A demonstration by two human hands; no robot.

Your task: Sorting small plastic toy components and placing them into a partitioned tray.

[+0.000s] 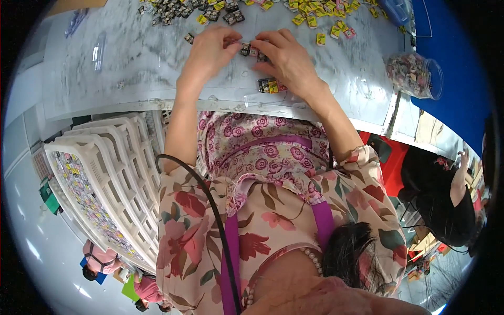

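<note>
Both of my hands meet over the pale table [152,68] at a short row of small black and pink packets [245,50]. My left hand [210,52] is closed at the row's left end, thumb and fingers together; what they pinch is mostly hidden. From the right, my right hand [289,59] curls its fingers and thumb round the packets, covering part of the row. Nearer the table edge lies another short row of black, yellow and pink packets [271,85]. Beside it is a clear plastic piece [257,98]. One loose dark packet [189,38] lies by my left wrist.
Heaps of black packets [181,10] and yellow packets [315,8] spread along the far side. A clear jar [415,75] of packets lies at the right. Clear tubes [98,51] are at the left. Stacked white crates [100,157] stand below left; other people [102,257] are beyond.
</note>
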